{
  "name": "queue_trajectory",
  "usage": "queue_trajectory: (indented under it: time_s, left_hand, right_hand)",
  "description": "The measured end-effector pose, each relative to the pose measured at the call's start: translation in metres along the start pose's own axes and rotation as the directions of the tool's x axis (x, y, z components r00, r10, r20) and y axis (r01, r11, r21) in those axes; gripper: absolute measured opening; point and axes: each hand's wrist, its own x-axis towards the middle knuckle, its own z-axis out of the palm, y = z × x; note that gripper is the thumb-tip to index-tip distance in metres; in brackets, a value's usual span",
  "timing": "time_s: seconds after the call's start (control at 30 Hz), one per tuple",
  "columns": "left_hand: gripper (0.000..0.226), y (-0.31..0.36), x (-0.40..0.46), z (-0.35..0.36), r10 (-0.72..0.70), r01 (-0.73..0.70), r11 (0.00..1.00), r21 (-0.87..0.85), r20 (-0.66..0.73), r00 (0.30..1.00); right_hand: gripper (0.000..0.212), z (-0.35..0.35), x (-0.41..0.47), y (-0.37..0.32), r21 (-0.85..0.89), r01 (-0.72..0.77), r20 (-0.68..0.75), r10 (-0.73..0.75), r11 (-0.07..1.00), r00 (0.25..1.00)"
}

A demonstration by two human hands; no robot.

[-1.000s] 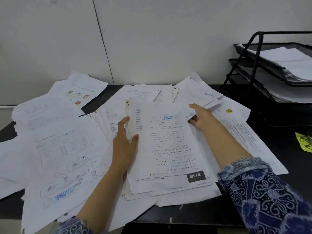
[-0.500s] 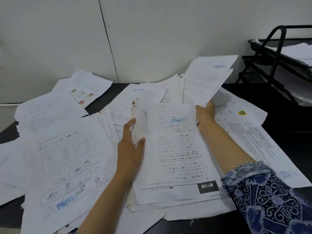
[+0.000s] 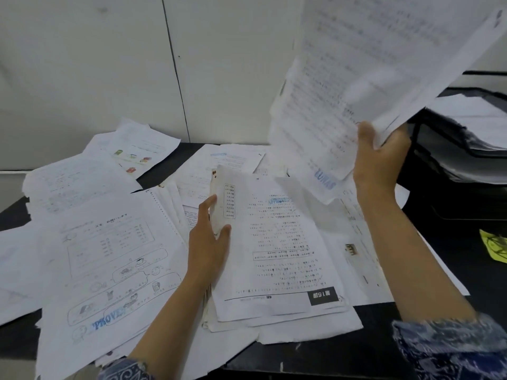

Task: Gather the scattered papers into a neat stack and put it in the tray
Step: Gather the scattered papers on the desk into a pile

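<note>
A gathered stack of printed papers point(image 3: 279, 250) lies in the middle of the dark table. My left hand point(image 3: 210, 239) grips its left edge, thumb on top. My right hand point(image 3: 380, 157) is raised and holds a bundle of several sheets point(image 3: 370, 78) high in the air, above the table's right side. Scattered papers point(image 3: 109, 242) still cover the left half and back of the table. The black wire tray point(image 3: 450, 149) stands at the right, partly hidden behind the lifted sheets, with papers in it.
A white wall point(image 3: 109, 64) runs close behind the table. A yellow sticky note point(image 3: 493, 244) lies on the dark table point(image 3: 455, 256) at the right. More loose sheets point(image 3: 365, 242) lie under my right forearm. The table's front edge is near my arms.
My right hand has lifted a bundle of sheets off the table's back right and raised it high toward the tray. My left hand has kept its grip on the stack.
</note>
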Motion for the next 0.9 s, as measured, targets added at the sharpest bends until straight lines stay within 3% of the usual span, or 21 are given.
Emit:
queue_trajectory:
  time_s: [0.13, 0.27, 0.37, 0.47, 0.53, 0.63, 0.7, 0.9]
  left_hand:
    - [0.057, 0.002, -0.001, -0.001, 0.001, -0.001, 1.0, -0.014, -0.007, 1.0]
    - [0.052, 0.003, -0.003, -0.006, 0.03, -0.031, 0.999, -0.041, -0.014, 0.999]
    - [0.031, 0.005, -0.003, -0.007, -0.015, 0.013, 0.99, -0.14, -0.016, 1.0]
    - [0.034, 0.008, -0.002, -0.006, -0.056, 0.048, 0.968, -0.247, -0.028, 0.998]
    - [0.035, 0.007, -0.002, -0.007, -0.041, 0.037, 0.97, -0.24, -0.01, 0.999]
    - [0.062, 0.004, -0.003, -0.01, 0.005, 0.003, 0.985, -0.171, 0.045, 0.999]
    - [0.068, 0.003, -0.003, -0.009, 0.043, -0.034, 0.987, -0.157, 0.059, 0.997]
    - [0.068, 0.01, -0.006, -0.01, 0.047, -0.054, 0.959, -0.279, -0.032, 0.998]
  right_hand:
    - [0.028, -0.016, -0.014, -0.013, 0.175, -0.111, 0.16, 0.083, 0.978, 0.984]
    - [0.045, -0.031, -0.044, 0.014, -0.041, -0.253, 0.361, 0.25, 0.967, 0.898]
    - [0.03, -0.041, -0.07, 0.044, -0.242, -0.329, 0.516, 0.408, 0.913, 0.753]
    - [0.025, -0.049, -0.092, 0.061, -0.319, -0.336, 0.615, 0.464, 0.886, 0.638]
    - [0.028, -0.053, -0.103, 0.067, -0.298, -0.317, 0.61, 0.435, 0.9, 0.662]
    - [0.031, -0.054, -0.114, 0.072, -0.32, -0.212, 0.545, 0.363, 0.923, 0.756]
    - [0.034, -0.054, -0.117, 0.075, -0.337, -0.147, 0.501, 0.309, 0.93, 0.808]
    - [0.043, -0.055, -0.118, 0.078, -0.321, -0.211, 0.439, 0.343, 0.923, 0.83]
